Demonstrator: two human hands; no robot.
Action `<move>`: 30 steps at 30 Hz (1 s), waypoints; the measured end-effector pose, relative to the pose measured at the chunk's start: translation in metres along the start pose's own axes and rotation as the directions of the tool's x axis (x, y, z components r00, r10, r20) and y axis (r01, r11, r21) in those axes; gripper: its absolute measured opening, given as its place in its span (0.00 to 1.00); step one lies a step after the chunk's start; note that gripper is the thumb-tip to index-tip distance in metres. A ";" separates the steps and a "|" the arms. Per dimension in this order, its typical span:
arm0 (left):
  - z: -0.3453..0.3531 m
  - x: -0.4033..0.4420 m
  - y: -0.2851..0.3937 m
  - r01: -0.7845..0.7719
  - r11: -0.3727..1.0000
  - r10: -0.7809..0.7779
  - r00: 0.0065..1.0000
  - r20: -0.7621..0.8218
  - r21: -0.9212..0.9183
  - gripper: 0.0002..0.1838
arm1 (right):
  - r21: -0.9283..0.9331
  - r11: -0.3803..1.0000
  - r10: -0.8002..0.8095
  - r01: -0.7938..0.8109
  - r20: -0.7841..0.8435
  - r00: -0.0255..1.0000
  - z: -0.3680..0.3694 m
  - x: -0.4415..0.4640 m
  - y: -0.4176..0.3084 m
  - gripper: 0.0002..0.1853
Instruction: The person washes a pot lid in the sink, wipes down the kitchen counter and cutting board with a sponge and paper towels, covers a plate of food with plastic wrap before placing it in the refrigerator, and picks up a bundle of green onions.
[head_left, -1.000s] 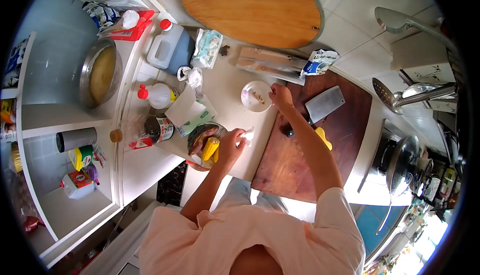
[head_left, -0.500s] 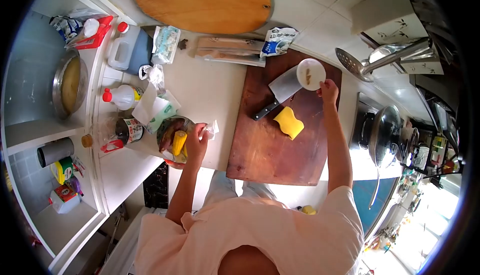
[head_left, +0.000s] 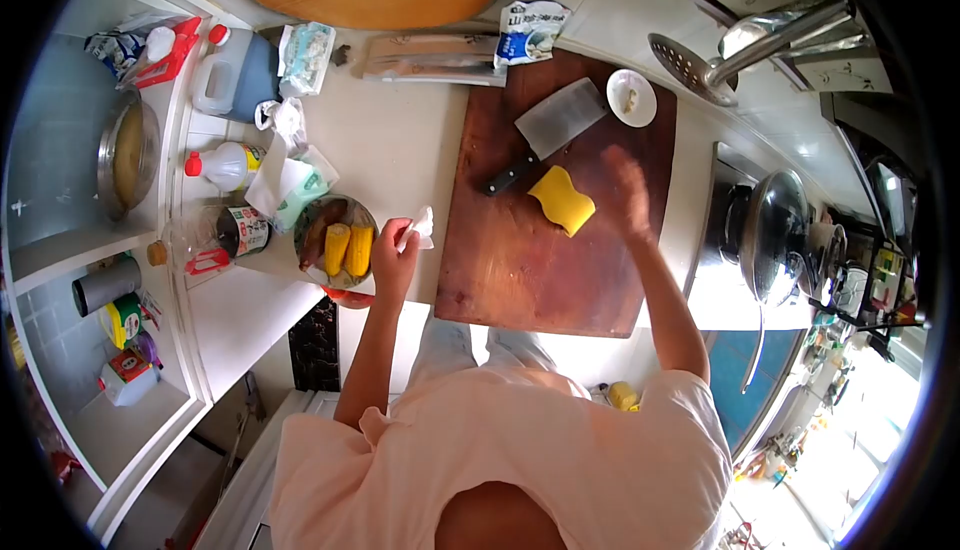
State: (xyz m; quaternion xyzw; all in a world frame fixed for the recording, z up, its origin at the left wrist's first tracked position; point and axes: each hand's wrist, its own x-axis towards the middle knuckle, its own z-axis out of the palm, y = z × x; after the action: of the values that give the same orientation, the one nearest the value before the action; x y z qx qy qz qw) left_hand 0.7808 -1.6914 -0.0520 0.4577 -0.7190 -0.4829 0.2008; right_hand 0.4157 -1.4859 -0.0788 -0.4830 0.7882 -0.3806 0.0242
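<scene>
A crumpled white tissue (head_left: 421, 228) is pinched in my left hand (head_left: 394, 250), close to a bowl (head_left: 311, 212) that holds pieces of yellow corn (head_left: 339, 248) and darker food. My right hand (head_left: 626, 193), a little blurred, is over the right part of the dark wooden cutting board (head_left: 540, 285), fingers stretched out and holding nothing. Beyond it, near the board's far right corner, a small white bowl (head_left: 640, 85) has some small pale pieces inside. A cleaver (head_left: 562, 118) with a black handle lies left of that bowl. Nearer me rests a yellow sponge (head_left: 562, 202).
A seasoning packet (head_left: 530, 33) lies at the board's far edge. Bottles, including a soy sauce bottle (head_left: 248, 231), and a jug (head_left: 240, 72) line the left. On the right are a lidded pan (head_left: 775, 235) on the stove and a hanging slotted ladle (head_left: 685, 65).
My right hand has let go of the small white bowl, now on the board, and drawn back toward me. My left hand keeps the tissue. The view has shifted slightly.
</scene>
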 end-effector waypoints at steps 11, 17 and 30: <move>0.047 -0.018 0.029 -0.042 0.999 0.042 0.999 0.021 -0.001 0.10 | -0.039 0.976 -0.173 0.215 0.463 0.869 0.038 -0.106 -0.103 0.30; 0.071 -0.004 0.065 -0.310 0.947 0.318 0.939 -0.130 0.079 0.09 | -0.171 0.985 0.042 -0.018 0.133 0.990 0.019 -0.047 -0.072 0.34; 0.149 0.003 0.082 0.035 0.896 0.001 0.997 0.081 -0.443 0.08 | -0.161 0.986 0.043 -0.037 0.032 0.999 -0.033 -0.135 -0.037 0.33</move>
State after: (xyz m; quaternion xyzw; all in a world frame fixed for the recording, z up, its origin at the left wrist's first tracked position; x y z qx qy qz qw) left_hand 0.6323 -1.6081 -0.0477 0.3867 -0.5934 -0.6534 0.2672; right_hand 0.5018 -1.3706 -0.0762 -0.4741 0.8253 -0.3067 0.0066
